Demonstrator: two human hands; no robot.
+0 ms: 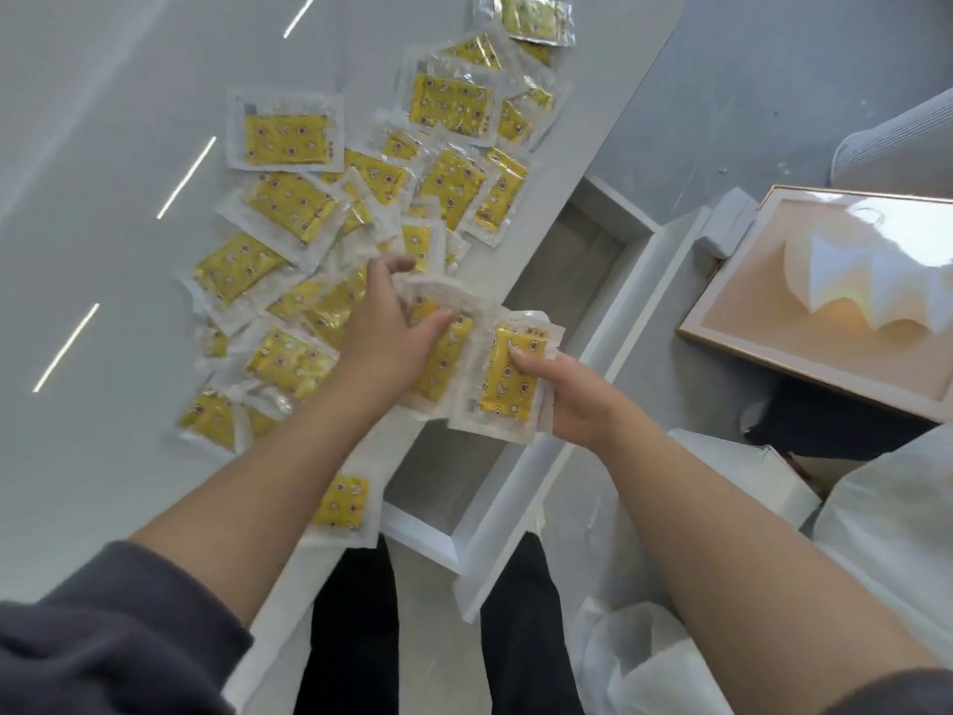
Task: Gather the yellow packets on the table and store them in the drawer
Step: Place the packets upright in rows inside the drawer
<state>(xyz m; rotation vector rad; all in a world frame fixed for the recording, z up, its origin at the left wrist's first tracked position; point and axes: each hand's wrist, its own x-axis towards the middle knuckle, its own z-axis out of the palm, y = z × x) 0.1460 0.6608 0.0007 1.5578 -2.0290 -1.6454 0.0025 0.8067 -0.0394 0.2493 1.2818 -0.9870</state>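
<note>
The person stands at the edge of the tabletop (129,147) with the drawer (572,265) pulled open just below it. From here its floor looks bare, so I'd judge the storing has hardly begun. The right hand (567,392) has a firm grip on a small stack (508,374) of yellow packets, thumb pressed on the top one and fingers curled underneath. That stack hangs past the tabletop's edge, more or less over the drawer's near end. Its long side points away from the person, while the drawer runs lengthwise along the edge. The left hand (384,327) is stretched over the heap (289,198) of loose packets. Its fingers are spread and fairly straight, and the thumb lies on one packet (443,361) that touches the stack's left side. I can't tell whether that packet is lifted or only being slid across. Most packets lie scattered and overlapping to the left and beyond, and a lone packet (343,503) sits by the edge nearer the person. The right hand is plainly the nearer one to the drawer, which lies right and down from its grip. The left is nearer the heap, so feeding packets rightward into the stack looks like the natural next move.
</note>
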